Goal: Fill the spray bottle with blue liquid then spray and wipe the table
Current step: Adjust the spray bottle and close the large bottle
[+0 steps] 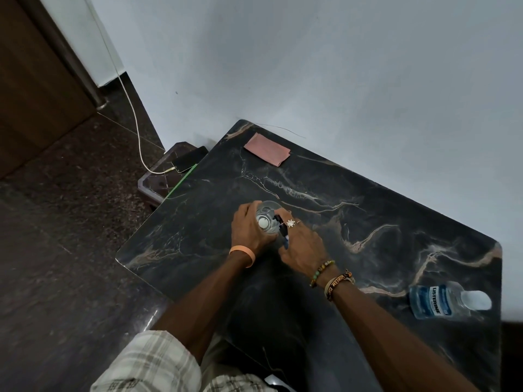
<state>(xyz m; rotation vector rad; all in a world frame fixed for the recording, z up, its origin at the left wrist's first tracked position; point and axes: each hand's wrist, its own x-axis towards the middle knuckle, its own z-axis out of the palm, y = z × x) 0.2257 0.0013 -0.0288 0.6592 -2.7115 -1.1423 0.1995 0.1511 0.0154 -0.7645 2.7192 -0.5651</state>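
The spray bottle [267, 219] stands upright near the centre of the tabletop [368, 222]. It is clear and shows no blue, so the filling step is judged not yet done. The left hand [249, 230] holds the bottle body from its 9 o'clock side, with the fingers [245, 210] curled round it. The right hand [302, 247] comes in from 4 o'clock, and its fingers [297, 226] are bent onto the black-and-blue spray head [281, 224] and hold it. The head sits at 3 o'clock of the neck opening. Whether it is threaded on or already free cannot be told. The step in hand is judged to be removing the head. To do it well, hold the body firmly against the tabletop with the left hand so that it does not turn with the cap. Turn the head by its collar, not by the trigger. Lift it straight up so that the dip tube clears the neck without tipping the bottle. Set the head down close by. The mouthwash bottle [441, 302] holding the blue liquid lies on its side, well apart at 4 o'clock of the spray bottle. The folded pink cloth [267, 149] lies at 12 o'clock, near the far edge. A phone [189, 159] rests off the tabletop at 10 o'clock.
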